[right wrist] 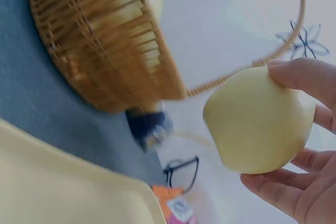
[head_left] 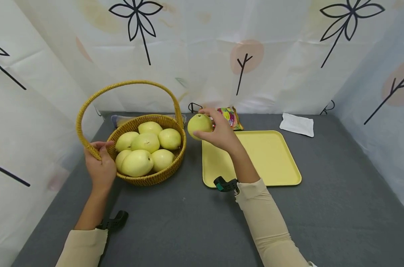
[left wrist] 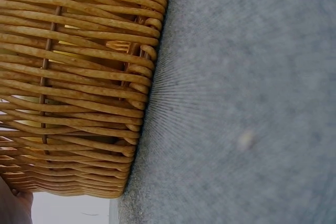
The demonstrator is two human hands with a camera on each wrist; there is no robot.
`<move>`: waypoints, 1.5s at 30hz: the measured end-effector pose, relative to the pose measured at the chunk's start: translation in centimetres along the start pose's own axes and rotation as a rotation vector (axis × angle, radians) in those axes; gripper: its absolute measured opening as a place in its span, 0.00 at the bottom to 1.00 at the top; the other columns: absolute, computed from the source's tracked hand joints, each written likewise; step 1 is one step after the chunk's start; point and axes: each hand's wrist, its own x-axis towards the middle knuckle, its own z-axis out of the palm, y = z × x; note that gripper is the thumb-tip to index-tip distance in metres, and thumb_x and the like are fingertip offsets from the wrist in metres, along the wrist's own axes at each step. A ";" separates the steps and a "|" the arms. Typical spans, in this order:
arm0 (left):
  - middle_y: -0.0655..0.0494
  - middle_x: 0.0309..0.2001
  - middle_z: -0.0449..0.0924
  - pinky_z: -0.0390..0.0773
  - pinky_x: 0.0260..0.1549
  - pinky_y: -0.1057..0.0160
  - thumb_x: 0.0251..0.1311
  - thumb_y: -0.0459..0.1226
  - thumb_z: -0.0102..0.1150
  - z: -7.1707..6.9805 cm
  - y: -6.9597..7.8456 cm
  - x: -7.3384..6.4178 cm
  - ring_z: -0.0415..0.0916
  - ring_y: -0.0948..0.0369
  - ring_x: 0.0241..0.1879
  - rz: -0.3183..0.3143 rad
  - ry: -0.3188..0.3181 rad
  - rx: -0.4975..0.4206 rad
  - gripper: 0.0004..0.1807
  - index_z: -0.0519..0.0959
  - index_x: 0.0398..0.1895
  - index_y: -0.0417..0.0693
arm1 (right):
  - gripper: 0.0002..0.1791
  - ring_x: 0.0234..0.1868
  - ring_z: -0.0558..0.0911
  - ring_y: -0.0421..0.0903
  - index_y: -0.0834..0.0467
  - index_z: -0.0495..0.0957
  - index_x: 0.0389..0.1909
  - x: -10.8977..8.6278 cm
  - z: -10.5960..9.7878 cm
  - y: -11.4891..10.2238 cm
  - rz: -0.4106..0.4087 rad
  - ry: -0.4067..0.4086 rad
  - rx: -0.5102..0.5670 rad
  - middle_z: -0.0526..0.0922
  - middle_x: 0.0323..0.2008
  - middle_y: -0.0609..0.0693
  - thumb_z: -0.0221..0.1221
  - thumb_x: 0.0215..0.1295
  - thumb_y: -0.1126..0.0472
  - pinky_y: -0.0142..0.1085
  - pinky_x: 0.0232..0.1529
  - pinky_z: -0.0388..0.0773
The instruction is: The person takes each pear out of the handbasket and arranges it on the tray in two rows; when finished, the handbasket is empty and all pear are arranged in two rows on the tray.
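Note:
My right hand (head_left: 218, 133) holds a yellow-green pear (head_left: 200, 126) between thumb and fingers, raised between the basket and the yellow tray (head_left: 290, 167). In the right wrist view the pear (right wrist: 257, 121) is gripped from the side, its smooth skin facing the camera. A wicker basket (head_left: 155, 180) with a tall arched handle stands on the left, filled with several similar pears (head_left: 137, 163). At the foot of that handle, my left hand (head_left: 101, 167) grips it beside the rim. The left wrist view is mostly the basket's woven side (left wrist: 79, 87).
Behind the tray lies a colourful snack packet (head_left: 233, 118), partly hidden by my right hand. A folded white cloth (head_left: 296, 124) lies at the back right. Another packet (head_left: 118, 120) lies behind the basket. A patterned curtain (head_left: 205, 55) borders the grey table (head_left: 181, 226).

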 end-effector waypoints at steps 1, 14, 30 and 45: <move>0.40 0.43 0.82 0.67 0.44 0.67 0.76 0.30 0.40 0.0 0.0 0.0 0.75 0.57 0.48 0.001 0.002 0.004 0.10 0.68 0.50 0.30 | 0.35 0.53 0.76 0.55 0.59 0.70 0.66 0.0 -0.3 0.2 0.020 0.003 0.002 0.70 0.67 0.52 0.72 0.58 0.60 0.47 0.44 0.79; 0.41 0.44 0.82 0.67 0.44 0.67 0.76 0.32 0.41 -0.3 0.0 -0.1 0.74 0.57 0.48 -0.018 0.005 0.028 0.12 0.68 0.50 0.29 | 0.37 0.56 0.75 0.56 0.56 0.70 0.66 0.1 -0.9 3.6 0.178 0.036 -0.100 0.73 0.63 0.56 0.72 0.57 0.56 0.51 0.49 0.75; 0.41 0.43 0.82 0.67 0.41 0.68 0.76 0.32 0.41 -0.3 -0.3 -0.1 0.75 0.58 0.46 0.000 -0.003 0.036 0.12 0.68 0.50 0.28 | 0.35 0.59 0.71 0.56 0.57 0.68 0.65 0.0 0.8 6.8 0.267 0.068 -0.126 0.72 0.62 0.60 0.72 0.59 0.56 0.53 0.57 0.71; 0.42 0.43 0.81 0.66 0.39 0.67 0.77 0.34 0.40 -0.2 0.2 -0.3 0.74 0.54 0.44 -0.012 -0.003 0.057 0.12 0.69 0.50 0.32 | 0.36 0.54 0.73 0.56 0.56 0.66 0.67 -0.2 0.8 7.2 0.275 0.067 -0.083 0.70 0.63 0.59 0.70 0.60 0.56 0.50 0.46 0.78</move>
